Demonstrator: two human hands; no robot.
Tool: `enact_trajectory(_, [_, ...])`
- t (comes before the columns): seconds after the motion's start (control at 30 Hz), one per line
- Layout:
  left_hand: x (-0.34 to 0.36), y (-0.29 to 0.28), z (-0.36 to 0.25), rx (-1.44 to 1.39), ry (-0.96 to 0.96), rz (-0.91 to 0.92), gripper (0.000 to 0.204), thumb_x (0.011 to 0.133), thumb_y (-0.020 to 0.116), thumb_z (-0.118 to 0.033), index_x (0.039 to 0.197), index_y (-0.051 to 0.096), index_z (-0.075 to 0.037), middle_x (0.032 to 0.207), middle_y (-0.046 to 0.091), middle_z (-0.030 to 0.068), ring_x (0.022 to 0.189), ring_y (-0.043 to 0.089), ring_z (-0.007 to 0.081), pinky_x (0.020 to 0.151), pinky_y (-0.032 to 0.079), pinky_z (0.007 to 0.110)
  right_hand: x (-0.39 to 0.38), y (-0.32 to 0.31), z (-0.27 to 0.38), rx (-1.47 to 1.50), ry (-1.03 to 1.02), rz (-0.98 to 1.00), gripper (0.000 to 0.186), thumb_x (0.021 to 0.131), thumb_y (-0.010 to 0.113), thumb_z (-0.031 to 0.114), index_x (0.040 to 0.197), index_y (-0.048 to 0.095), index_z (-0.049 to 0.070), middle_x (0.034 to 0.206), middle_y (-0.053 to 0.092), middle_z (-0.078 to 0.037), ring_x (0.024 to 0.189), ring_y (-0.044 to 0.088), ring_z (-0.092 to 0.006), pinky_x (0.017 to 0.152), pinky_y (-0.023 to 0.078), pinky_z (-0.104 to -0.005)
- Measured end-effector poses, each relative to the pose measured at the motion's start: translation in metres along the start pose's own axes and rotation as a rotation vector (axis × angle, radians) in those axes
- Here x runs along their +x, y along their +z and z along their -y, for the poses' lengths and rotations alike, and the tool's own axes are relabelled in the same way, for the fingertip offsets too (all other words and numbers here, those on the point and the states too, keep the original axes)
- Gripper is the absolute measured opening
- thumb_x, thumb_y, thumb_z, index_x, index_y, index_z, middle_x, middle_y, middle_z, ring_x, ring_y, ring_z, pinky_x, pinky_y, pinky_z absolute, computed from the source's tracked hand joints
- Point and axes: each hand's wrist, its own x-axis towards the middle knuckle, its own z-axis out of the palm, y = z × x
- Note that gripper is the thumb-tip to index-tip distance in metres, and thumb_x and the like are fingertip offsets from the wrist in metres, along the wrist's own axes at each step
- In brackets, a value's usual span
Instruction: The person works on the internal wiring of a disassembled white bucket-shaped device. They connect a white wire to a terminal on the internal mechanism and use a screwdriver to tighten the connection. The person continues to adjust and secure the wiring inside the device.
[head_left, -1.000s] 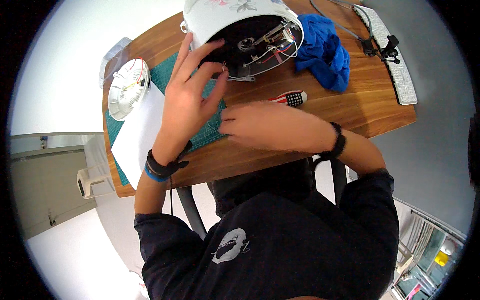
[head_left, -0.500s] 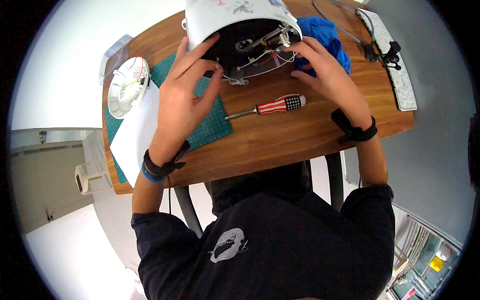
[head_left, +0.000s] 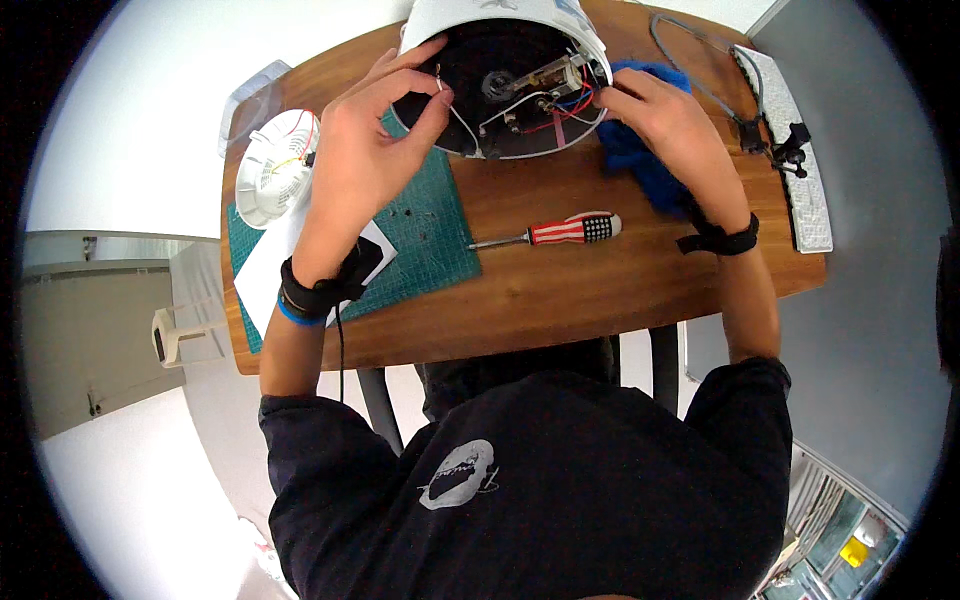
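A white round appliance housing [head_left: 490, 10] with a printed pattern lies on its side, its open end facing me. Inside its dark cavity are a metal mechanism [head_left: 545, 78] and red, blue and white wires. My left hand [head_left: 370, 140] is at the opening's left side, pinching the end of a white wire [head_left: 460, 118] between thumb and finger. My right hand [head_left: 665, 120] is closed at the right rim, fingertips against the edge by the wires; whether it grips the rim or a wire, I cannot make out.
A screwdriver [head_left: 560, 230] with a striped, starred handle lies on the wooden table [head_left: 560, 290]. At left are a green cutting mat [head_left: 440, 220], white paper [head_left: 262, 265] and a white vented cover [head_left: 275, 165]. A blue cloth [head_left: 640, 160], a cable and a white keyboard [head_left: 800, 200] are at right.
The housing has tilted so that more of its inside shows. My left fingers have drawn the white wire's end upward. My right fingers have closed in at the rim.
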Motion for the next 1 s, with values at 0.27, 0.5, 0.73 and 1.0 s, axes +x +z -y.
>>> enact_trajectory(0.27, [0.032,-0.023,0.010,-0.037,-0.040,0.093,0.010,0.102,0.076,-0.010,0.105,0.073,-0.001,0.139,0.079,0.0093,0.102,0.069,0.0096,0.088,0.055,0.025,0.026,-0.048,-0.013,0.316,0.032,0.128,0.018,0.098,0.074,0.003,0.114,0.065,0.004,0.107,0.067,-0.014,0.096,0.067,-0.0383,0.083,0.054,-0.0431])
enact_trajectory(0.5, [0.042,-0.029,0.019,-0.322,-0.079,0.145,0.015,0.107,0.071,-0.015,0.112,0.069,-0.002,0.132,0.081,0.0033,0.092,0.068,0.0066,0.077,0.054,0.028,0.028,-0.064,-0.012,0.496,0.064,0.207,0.020,0.098,0.076,0.010,0.115,0.067,0.005,0.106,0.070,-0.012,0.097,0.071,-0.0350,0.085,0.056,-0.0423])
enact_trajectory(0.73, [0.034,-0.037,0.000,-0.233,-0.078,0.146,0.007,0.113,0.061,-0.006,0.116,0.065,-0.002,0.127,0.080,0.0105,0.100,0.067,0.0071,0.089,0.052,0.023,0.028,-0.072,0.012,0.499,0.126,0.227,0.028,0.095,0.079,0.010,0.122,0.071,0.006,0.105,0.070,-0.012,0.095,0.073,-0.0305,0.083,0.057,-0.0393])
enact_trajectory(1.0, [0.027,-0.042,-0.039,0.041,0.153,0.025,0.013,0.105,0.066,0.000,0.116,0.073,-0.001,0.111,0.084,0.0119,0.099,0.079,0.0193,0.093,0.060,0.034,0.017,-0.090,0.040,0.507,0.310,0.192,0.040,0.094,0.081,0.004,0.133,0.072,0.008,0.105,0.070,-0.010,0.092,0.071,-0.0275,0.082,0.057,-0.0387])
